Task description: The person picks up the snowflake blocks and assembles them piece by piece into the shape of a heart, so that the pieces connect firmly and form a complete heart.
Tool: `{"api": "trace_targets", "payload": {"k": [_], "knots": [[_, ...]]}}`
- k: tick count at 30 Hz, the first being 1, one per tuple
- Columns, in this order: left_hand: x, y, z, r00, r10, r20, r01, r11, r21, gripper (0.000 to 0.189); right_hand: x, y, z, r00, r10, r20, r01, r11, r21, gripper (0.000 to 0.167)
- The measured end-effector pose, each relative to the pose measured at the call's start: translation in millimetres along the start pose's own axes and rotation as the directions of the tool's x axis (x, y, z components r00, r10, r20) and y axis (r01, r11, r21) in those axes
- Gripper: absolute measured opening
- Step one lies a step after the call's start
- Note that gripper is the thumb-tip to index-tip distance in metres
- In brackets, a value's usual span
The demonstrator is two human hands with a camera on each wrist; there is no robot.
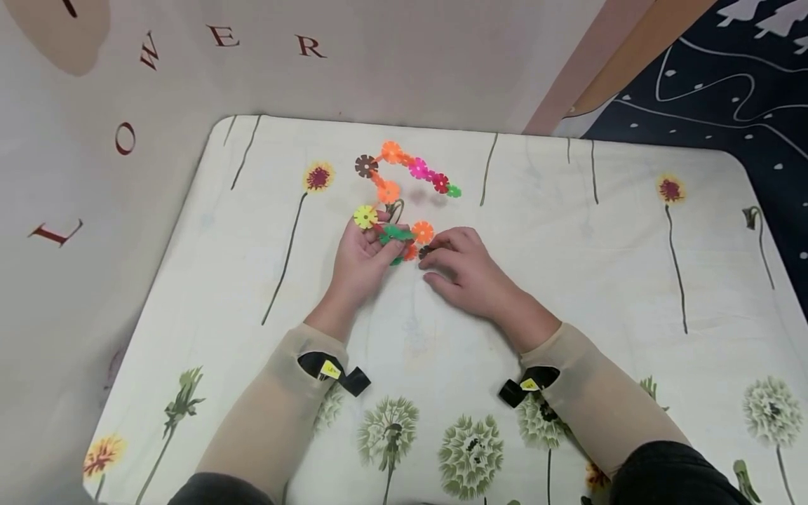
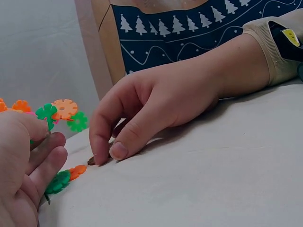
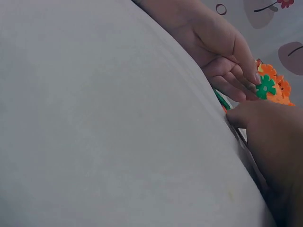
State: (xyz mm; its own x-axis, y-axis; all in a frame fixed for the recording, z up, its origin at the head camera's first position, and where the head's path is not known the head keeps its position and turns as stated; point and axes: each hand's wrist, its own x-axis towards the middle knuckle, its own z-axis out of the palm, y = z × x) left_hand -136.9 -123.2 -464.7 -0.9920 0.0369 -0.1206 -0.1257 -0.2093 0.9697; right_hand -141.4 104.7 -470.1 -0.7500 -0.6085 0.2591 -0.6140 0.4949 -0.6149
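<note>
A chain of interlocking plastic flower discs runs up from my left hand (image 1: 361,256), whose thumb and fingers pinch a green disc (image 1: 394,234). A yellow disc (image 1: 365,217) sits beside those fingers. Farther along come orange discs (image 1: 388,191), a brown one (image 1: 366,166), pink (image 1: 418,167), red, and a green end disc (image 1: 454,191). My right hand (image 1: 466,270) has curled fingers low on the table, thumb and fingertips at a dark brown disc (image 2: 91,161) that they partly hide. Between the hands, an orange disc (image 2: 78,171) and a green disc (image 2: 59,182) show low at the tabletop.
The table (image 1: 568,280) wears a white cloth printed with flowers and dandelions. A pale wall (image 1: 410,70) with red letters rises behind it, and a dark blue panel (image 1: 707,91) with white trees stands at the right.
</note>
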Motion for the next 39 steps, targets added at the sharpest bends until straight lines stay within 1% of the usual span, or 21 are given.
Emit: {"api": "trace_targets", "payload": {"k": [5, 7, 9, 12, 15, 17, 19, 21, 25, 26, 28, 31, 34, 37, 39], "knots": [[-0.1, -1.7, -1.0, 1.0, 0.003, 0.008, -0.003, 1.0, 0.014, 0.046, 1.0, 1.2, 1.2, 0.997, -0.037, -0.068, 0.037, 0.999, -0.004, 0.015], [-0.7, -1.7, -1.1, 1.0, 0.006, 0.012, -0.006, 1.0, 0.021, 0.046, 1.5, 0.9, 1.2, 0.996, -0.046, -0.081, 0.045, 0.999, -0.014, 0.015], [-1.3, -1.1, -1.0, 1.0, 0.006, 0.015, -0.006, 1.0, 0.028, 0.047, 2.2, -0.1, 0.4, 0.996, -0.038, -0.086, 0.035, 0.999, -0.027, 0.015], [-1.8, -0.4, -0.9, 1.0, 0.0, 0.021, -0.001, 0.999, 0.044, 0.049, 3.2, -2.1, -1.3, 0.995, 0.027, -0.093, -0.031, 0.998, -0.046, 0.016], [-2.2, 0.2, -0.7, 1.0, 0.001, 0.029, -0.003, 0.998, 0.055, 0.051, 4.0, -4.3, -2.7, 0.988, 0.109, -0.113, -0.115, 0.992, -0.048, 0.017], [-2.2, 0.5, -0.6, 0.999, 0.006, 0.034, -0.008, 0.998, 0.059, 0.051, 4.0, -5.3, -3.2, 0.979, 0.143, -0.143, -0.148, 0.989, -0.025, 0.017], [-2.0, 0.7, -0.3, 0.999, 0.008, 0.038, -0.01, 0.998, 0.062, 0.051, 3.4, -5.0, -2.5, 0.969, 0.16, -0.191, -0.158, 0.987, 0.026, 0.019], [-1.5, 0.6, 0.0, 0.999, 0.008, 0.038, -0.01, 0.998, 0.063, 0.05, 2.6, -3.3, -1.0, 0.952, 0.163, -0.258, -0.144, 0.985, 0.091, 0.02], [-0.6, 0.1, 0.5, 0.999, 0.001, 0.034, -0.003, 0.999, 0.054, 0.049, 1.9, -0.2, 2.0, 0.904, 0.172, -0.391, -0.087, 0.97, 0.226, 0.021], [-0.7, 0.0, 0.6, 0.999, 0.003, 0.033, -0.005, 0.999, 0.052, 0.049, 2.0, 0.4, 2.5, 0.893, 0.173, -0.415, -0.068, 0.965, 0.255, 0.02], [-0.8, 0.1, 0.7, 1.0, 0.006, 0.03, -0.008, 0.999, 0.052, 0.05, 2.5, 0.8, 3.0, 0.878, 0.177, -0.445, -0.031, 0.948, 0.316, 0.019], [-1.3, 1.0, 1.4, 1.0, 0.013, 0.025, -0.014, 0.998, 0.057, 0.051, 3.0, 1.3, 3.5, 0.868, 0.174, -0.465, 0.023, 0.921, 0.388, 0.017], [-1.0, 1.9, 2.4, 1.0, 0.006, 0.023, -0.008, 0.998, 0.056, 0.05, 3.0, 2.0, 4.0, 0.866, 0.181, -0.466, 0.057, 0.891, 0.451, 0.016], [-1.3, 2.7, 2.8, 1.0, -0.003, 0.018, 0.002, 0.998, 0.057, 0.049, 2.7, 2.7, 4.7, 0.865, 0.186, -0.467, 0.073, 0.873, 0.482, 0.016], [-1.8, 3.0, 2.8, 1.0, -0.008, 0.015, 0.008, 0.998, 0.057, 0.048, 2.7, 2.5, 5.2, 0.864, 0.189, -0.466, 0.073, 0.87, 0.488, 0.016]]}}
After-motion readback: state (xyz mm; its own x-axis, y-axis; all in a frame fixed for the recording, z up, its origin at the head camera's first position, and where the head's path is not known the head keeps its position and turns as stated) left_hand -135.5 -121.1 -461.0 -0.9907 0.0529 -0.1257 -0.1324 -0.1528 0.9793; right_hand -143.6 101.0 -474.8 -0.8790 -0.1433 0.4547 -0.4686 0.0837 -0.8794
